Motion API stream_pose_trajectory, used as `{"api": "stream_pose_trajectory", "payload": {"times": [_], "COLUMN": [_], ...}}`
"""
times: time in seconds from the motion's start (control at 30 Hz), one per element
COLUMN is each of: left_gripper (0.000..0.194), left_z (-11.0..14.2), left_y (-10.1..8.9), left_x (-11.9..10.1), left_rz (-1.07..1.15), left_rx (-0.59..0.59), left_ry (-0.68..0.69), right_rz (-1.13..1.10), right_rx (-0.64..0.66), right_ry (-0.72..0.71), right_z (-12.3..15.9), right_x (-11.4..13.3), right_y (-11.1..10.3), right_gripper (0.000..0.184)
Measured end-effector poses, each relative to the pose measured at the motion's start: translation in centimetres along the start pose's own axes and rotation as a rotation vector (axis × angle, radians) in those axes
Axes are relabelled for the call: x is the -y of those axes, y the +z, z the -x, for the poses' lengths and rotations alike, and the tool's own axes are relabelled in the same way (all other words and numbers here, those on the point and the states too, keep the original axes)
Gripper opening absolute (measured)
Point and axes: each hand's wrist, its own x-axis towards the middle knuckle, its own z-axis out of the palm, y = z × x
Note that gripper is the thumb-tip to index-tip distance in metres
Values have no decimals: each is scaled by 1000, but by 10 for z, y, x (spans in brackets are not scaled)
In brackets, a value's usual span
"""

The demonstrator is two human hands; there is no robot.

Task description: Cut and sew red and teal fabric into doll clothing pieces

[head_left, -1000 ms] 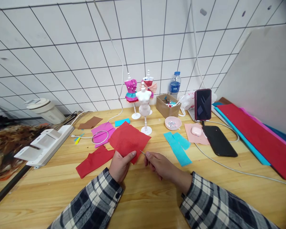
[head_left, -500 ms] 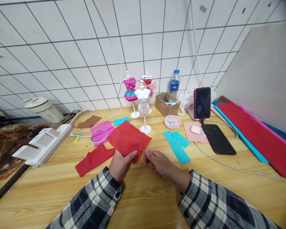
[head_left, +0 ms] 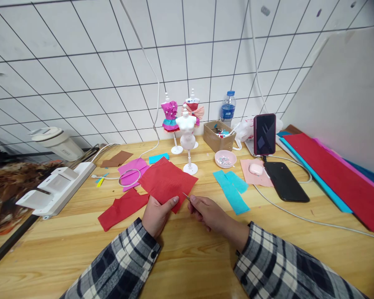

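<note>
My left hand (head_left: 157,214) pinches the near corner of a square red sheet of crepe paper (head_left: 166,182), holding it tilted above the wooden table (head_left: 187,257). My right hand (head_left: 207,211) is closed on a thin metal pin (head_left: 186,196), whose tip points at the sheet's near right edge. Just behind the sheet stands a bare white mini mannequin (head_left: 187,139) on its stand. A second red paper piece (head_left: 121,209) lies flat to the left of my left hand.
Two dressed mini mannequins (head_left: 171,118) stand by the tiled wall. A cardboard box (head_left: 220,139), a pink bowl of beads (head_left: 225,158), teal strips (head_left: 232,189), two phones (head_left: 285,180), a cable, a power strip (head_left: 54,187) and long coloured paper sheets (head_left: 336,178) surround the spot.
The view shifted slightly. Both hands, the red sheet and the pin stay almost where they were.
</note>
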Motion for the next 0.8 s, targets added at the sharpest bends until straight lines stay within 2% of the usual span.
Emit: {"api": "stream_pose_trajectory", "payload": {"times": [0.5, 0.8], "left_gripper": [47, 50], "left_z": [0, 0], "left_y": [-1, 0], "left_x": [1, 3], "left_rz": [-12, 14], "left_rx": [12, 17], "left_ry": [24, 39], "right_rz": [47, 116], "right_rx": [16, -4], "right_ry": [6, -28], "right_z": [1, 1], "right_x": [6, 6], "right_y": [-1, -1], "right_gripper": [39, 39]}}
